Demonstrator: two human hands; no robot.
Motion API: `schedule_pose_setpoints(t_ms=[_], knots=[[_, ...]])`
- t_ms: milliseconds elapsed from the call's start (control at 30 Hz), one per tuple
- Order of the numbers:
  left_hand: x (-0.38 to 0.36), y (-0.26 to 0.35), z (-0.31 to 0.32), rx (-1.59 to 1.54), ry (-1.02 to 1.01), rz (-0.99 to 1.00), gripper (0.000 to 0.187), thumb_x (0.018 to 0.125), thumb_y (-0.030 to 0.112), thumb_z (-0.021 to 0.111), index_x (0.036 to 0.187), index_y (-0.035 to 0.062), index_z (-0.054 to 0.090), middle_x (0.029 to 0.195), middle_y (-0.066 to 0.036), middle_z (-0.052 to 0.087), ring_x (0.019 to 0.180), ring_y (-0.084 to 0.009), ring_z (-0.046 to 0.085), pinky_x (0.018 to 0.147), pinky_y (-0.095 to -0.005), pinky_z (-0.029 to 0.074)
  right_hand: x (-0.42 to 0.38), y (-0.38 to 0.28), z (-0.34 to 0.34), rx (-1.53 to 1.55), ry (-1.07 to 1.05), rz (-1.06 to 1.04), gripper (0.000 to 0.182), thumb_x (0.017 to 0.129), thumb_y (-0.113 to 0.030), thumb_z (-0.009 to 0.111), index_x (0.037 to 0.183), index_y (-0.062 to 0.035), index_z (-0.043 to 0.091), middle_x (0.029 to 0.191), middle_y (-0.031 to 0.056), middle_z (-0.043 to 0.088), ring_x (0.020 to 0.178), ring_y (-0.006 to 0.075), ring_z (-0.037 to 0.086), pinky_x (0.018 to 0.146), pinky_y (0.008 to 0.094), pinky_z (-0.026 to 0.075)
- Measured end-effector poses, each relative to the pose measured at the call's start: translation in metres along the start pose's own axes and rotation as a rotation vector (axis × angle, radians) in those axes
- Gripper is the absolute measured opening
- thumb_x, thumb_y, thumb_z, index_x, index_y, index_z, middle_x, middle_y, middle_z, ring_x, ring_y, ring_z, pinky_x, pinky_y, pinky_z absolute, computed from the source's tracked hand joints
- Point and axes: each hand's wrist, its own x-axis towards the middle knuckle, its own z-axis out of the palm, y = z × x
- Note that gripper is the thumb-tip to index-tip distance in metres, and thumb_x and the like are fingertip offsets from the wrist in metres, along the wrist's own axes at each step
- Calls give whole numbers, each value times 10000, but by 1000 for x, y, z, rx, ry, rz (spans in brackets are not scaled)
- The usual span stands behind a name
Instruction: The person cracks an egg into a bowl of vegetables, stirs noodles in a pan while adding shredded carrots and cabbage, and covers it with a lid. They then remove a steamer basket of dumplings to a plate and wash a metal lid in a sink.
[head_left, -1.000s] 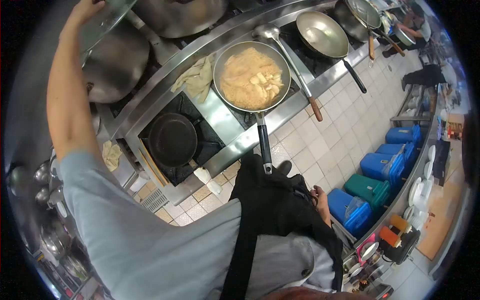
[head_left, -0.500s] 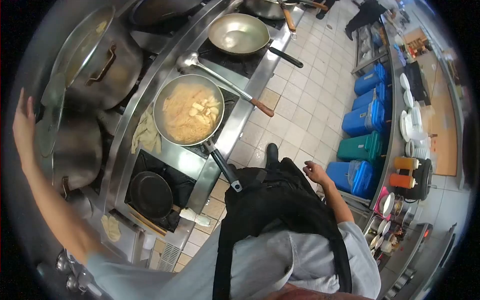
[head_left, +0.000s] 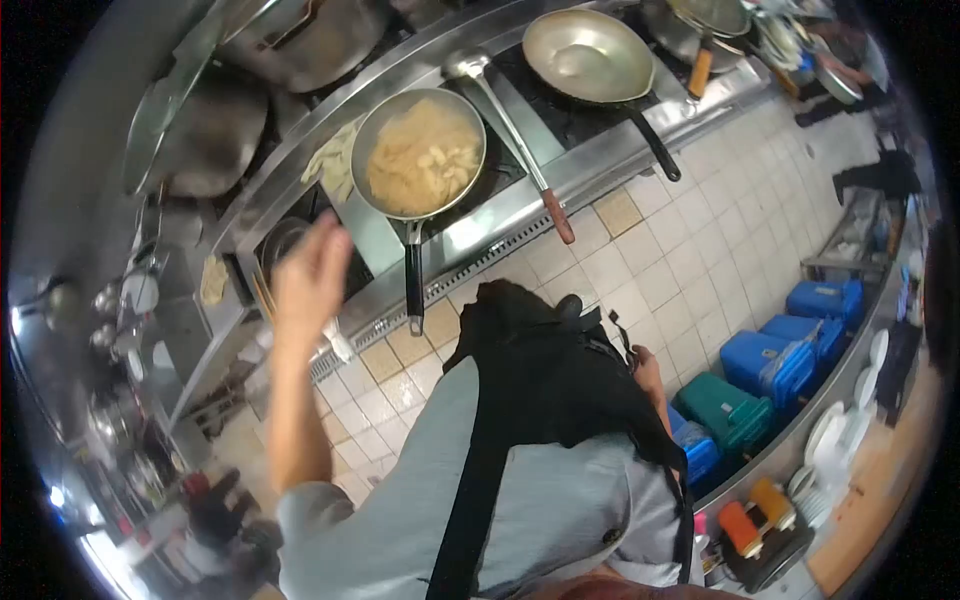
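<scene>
My left hand [head_left: 315,270], smeared by motion, is raised over the stove's front left with its fingers stretched out and nothing in them. Below it in this view is a small dark pan [head_left: 285,240], partly covered by the hand. My right hand [head_left: 647,366] hangs low beside the black apron [head_left: 560,380], fingers curled, with a thin black strap [head_left: 622,335] at the fingertips; I cannot tell what it grips. On the stove, a frying pan [head_left: 413,232] holds noodle-like food [head_left: 415,150] with pale chunks on top. A ladle [head_left: 515,125] with a wooden handle lies to its right.
A second frying pan [head_left: 590,60] stands on the right burner, near a wooden-handled strainer [head_left: 712,15]. Large pots [head_left: 205,135] line the back. A cloth [head_left: 333,160] lies beside the food pan. Blue bins [head_left: 770,365] and a green bin [head_left: 722,412] stand behind right. People stand far off.
My left hand has come away from the large pots at the back left, toward the stove's front. My right hand stays low at my side. The view has turned and shifted.
</scene>
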Motion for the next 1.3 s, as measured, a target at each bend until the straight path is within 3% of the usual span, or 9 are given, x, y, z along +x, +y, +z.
schedule_pose_setpoints(t_ms=[100,233,367,433,500,767,967,1133,1300], knots=[[-69,-111,116,-71,-230,-395,825,891,587,621,1357,-85,508,1128,-306,665,1097,-372,658,956,-405,493,-6,2,-27,68,-68,154,429,958,-214,591,1263,84,549,1025,235,707,846,269,712,735,368,554],[-70,-71,182,-263,-273,-541,566,881,433,679,1127,-59,547,843,-206,694,831,-337,700,747,-415,536,21,62,-40,-61,-115,85,414,967,-211,591,1266,73,555,1045,226,704,931,294,700,814,392,544],[-47,-92,218,-357,-123,-496,312,865,227,677,931,-10,484,619,-155,622,583,-327,668,564,-414,515,53,-69,-61,-313,-111,-183,358,980,-193,569,1225,68,588,1063,258,691,980,337,690,861,400,532],[-50,-80,207,-359,-155,-520,274,862,190,657,949,-9,489,622,-189,609,584,-348,665,571,-427,513,79,-164,-57,-422,-65,-226,294,951,-184,612,1157,25,626,814,113,664,720,154,597,612,338,458],[-53,-79,203,-432,-168,-621,269,864,193,658,957,-3,498,626,-185,612,565,-338,658,565,-423,509,115,-234,-51,-394,-69,-383,327,995,-171,551,1223,60,593,1097,280,672,995,339,685,871,408,536],[-60,-82,173,-615,-155,-664,650,875,312,742,1360,-24,467,965,-162,678,591,-156,652,493,-316,497,191,-364,40,-287,-104,-638,564,914,-203,675,1377,34,457,1183,251,617,1080,381,616,918,428,505],[-120,-101,165,-694,134,-731,740,882,259,768,1464,6,387,1256,-226,556,937,-206,636,784,-300,536,217,-353,69,-374,-129,-734,702,820,-117,714,1408,28,358,1311,320,432,1178,490,481,985,488,442],[-161,-88,177,-660,272,-890,736,890,285,761,1460,1,395,1261,-220,565,918,-179,614,771,-295,529,229,-364,40,-225,-217,-437,444,857,-45,623,1273,3,475,1028,178,598,823,322,636,752,423,540],[-152,-76,183,-763,265,-811,724,919,324,720,1465,-10,380,1287,-184,562,1062,-195,609,780,-305,540,167,-396,-20,195,-375,-387,315,918,-33,563,1232,-40,539,736,15,544,548,102,526,477,275,461]])
